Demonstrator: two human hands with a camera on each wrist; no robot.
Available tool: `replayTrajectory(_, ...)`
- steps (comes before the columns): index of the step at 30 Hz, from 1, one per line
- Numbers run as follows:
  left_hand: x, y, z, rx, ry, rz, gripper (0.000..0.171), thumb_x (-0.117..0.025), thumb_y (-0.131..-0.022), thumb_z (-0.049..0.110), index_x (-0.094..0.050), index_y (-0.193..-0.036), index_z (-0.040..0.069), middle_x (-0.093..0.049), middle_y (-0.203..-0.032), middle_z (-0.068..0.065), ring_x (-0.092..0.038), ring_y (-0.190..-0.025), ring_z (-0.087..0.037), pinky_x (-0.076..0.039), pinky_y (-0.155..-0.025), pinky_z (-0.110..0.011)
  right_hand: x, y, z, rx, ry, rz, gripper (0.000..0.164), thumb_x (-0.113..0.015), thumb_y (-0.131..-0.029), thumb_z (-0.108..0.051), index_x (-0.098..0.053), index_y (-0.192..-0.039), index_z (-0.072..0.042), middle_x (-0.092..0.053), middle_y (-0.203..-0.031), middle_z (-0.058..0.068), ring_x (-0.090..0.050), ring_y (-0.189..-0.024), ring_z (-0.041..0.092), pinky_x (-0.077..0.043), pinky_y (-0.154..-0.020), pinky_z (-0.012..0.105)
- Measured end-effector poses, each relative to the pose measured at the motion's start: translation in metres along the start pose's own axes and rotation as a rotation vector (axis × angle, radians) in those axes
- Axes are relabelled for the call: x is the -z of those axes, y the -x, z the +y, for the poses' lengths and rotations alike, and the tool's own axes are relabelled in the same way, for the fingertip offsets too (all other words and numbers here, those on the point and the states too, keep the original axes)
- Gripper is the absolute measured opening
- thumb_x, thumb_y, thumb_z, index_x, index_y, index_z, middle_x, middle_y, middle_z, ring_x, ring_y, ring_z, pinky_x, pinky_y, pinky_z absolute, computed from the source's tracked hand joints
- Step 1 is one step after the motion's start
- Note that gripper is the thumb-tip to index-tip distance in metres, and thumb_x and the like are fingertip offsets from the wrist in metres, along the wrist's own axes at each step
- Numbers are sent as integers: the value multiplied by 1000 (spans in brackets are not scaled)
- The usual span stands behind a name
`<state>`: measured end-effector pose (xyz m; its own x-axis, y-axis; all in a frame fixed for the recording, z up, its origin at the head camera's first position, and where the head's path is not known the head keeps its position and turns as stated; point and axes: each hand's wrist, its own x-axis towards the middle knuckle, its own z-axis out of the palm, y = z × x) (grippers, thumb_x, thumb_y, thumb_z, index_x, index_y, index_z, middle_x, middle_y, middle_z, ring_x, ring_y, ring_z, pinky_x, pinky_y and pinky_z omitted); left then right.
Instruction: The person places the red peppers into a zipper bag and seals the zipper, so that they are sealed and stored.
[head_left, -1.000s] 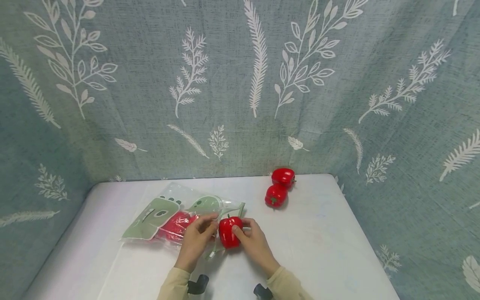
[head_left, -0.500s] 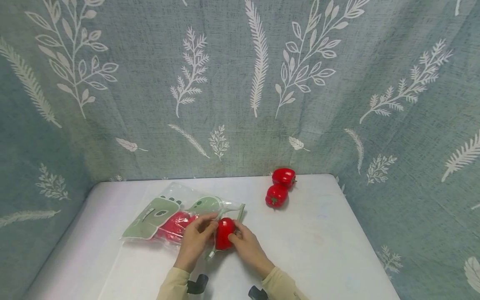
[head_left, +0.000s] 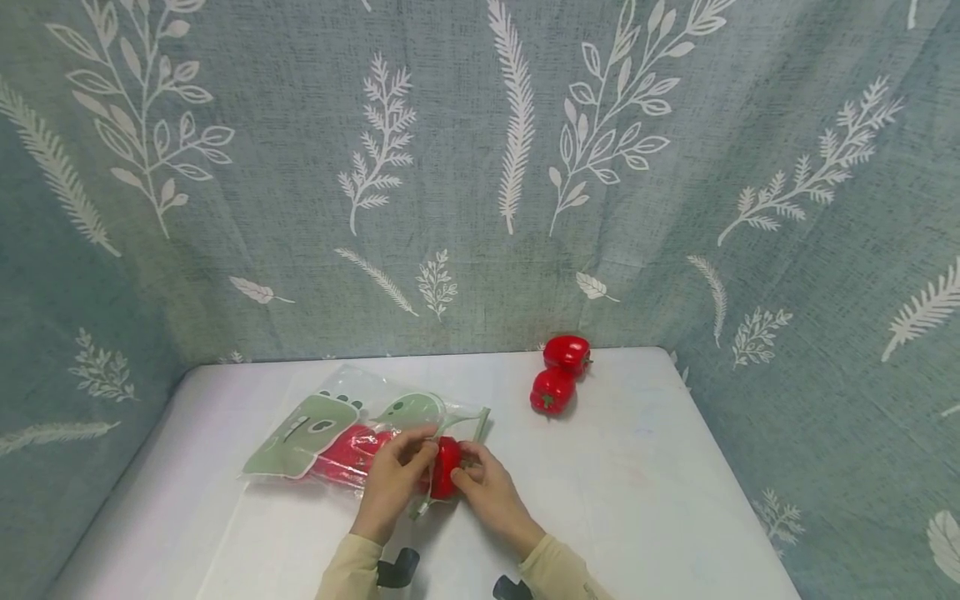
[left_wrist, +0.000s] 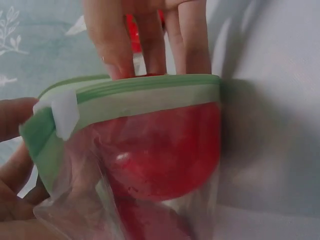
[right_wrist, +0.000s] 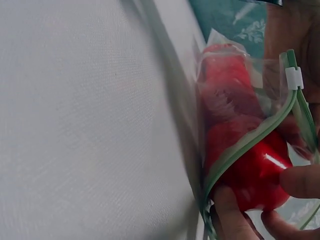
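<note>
Head view: a white table [head_left: 675, 500] stands against a leaf-patterned curtain [head_left: 480, 167]. On the table lies a clear zip bag [head_left: 330, 433] with green printing, the landmark here. At the bag's open right end, the left hand [head_left: 393, 482] pinches the green zip rim. The right hand [head_left: 483, 492], fingers curled around a red pepper [head_left: 446, 468], presses it into the mouth. A second ago this pepper sat fully outside the opening; now it is about halfway in. Another red pepper [head_left: 352, 450] already lies inside the bag. Two more peppers [head_left: 558, 375] rest well to the bag's right, unmoved.
</note>
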<state>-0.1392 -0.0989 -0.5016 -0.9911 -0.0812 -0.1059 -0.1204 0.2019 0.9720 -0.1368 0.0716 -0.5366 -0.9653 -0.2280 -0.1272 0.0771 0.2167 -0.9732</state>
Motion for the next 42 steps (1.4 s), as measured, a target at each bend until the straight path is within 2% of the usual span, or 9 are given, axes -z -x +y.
replayTrajectory(8,0,1,2,-22,13,-7,32,-70,-97,20,-69,-128,14,-70,-114,-7,-65,-105,-25,-58,-86,-38,-3,-1,0,58,-27,9,46,-66,-99,-24,-54,-140,-8,-61,-135,13,-66,-114,28,-57,-91,38)
replayTrajectory(12,0,2,3,-26,8,-9,32,-70,-97,19,-69,-128,13,-70,-113,-7,-65,-103,-23,-58,-85,-37,-6,-2,-1,71,-30,15,43,-67,-98,-21,-57,-138,-8,-64,-129,11,-68,-109,25,-58,-87,34)
replayTrajectory(17,0,2,4,-53,-4,-7,32,-70,-97,19,-69,-127,11,-71,-113,-8,-65,-104,-23,-57,-86,-34,-8,-3,1,95,4,-7,38,-61,-100,-16,-58,-138,-9,-65,-128,10,-68,-109,26,-57,-89,36)
replayTrajectory(20,-1,2,4,-70,-9,-11,33,-70,-97,20,-69,-127,8,-70,-117,-12,-65,-106,-24,-55,-90,-37,-10,-4,2,119,14,-29,39,-56,-101,-9,-57,-139,-9,-65,-129,11,-68,-111,27,-57,-89,34)
replayTrajectory(24,0,1,4,-59,-21,-13,31,-69,-98,18,-69,-127,10,-69,-121,-14,-65,-108,-24,-54,-96,-42,-12,-5,3,137,-3,-52,42,-52,-99,0,-56,-140,-7,-65,-130,14,-69,-110,28,-57,-87,33)
replayTrajectory(28,-1,1,4,-50,-24,-6,29,-68,-98,17,-70,-127,12,-69,-120,-14,-64,-108,-24,-53,-96,-43,-14,-5,0,120,-8,-68,44,-52,-99,1,-56,-142,-9,-64,-131,13,-69,-110,27,-57,-88,32)
replayTrajectory(35,-1,3,5,-61,1,-12,32,-67,-98,17,-67,-129,9,-68,-121,-15,-64,-110,-25,-53,-96,-43,-17,-2,-1,105,-20,-81,44,-51,-100,3,-53,-142,-6,-62,-132,16,-67,-113,29,-57,-89,35)
replayTrajectory(37,0,3,5,-59,-2,-10,32,-67,-98,17,-67,-129,9,-68,-120,-13,-64,-109,-24,-54,-94,-41,-18,-2,-1,97,-22,-81,43,-52,-99,2,-53,-142,-6,-62,-132,16,-67,-113,29,-57,-90,35)
replayTrajectory(42,-1,1,3,-39,3,-8,33,-68,-98,17,-67,-130,9,-69,-113,-10,-63,-95,-22,-55,-73,-32,-21,-3,1,69,-41,-84,41,-54,-97,0,-56,-138,-8,-62,-128,11,-68,-112,26,-56,-91,35)
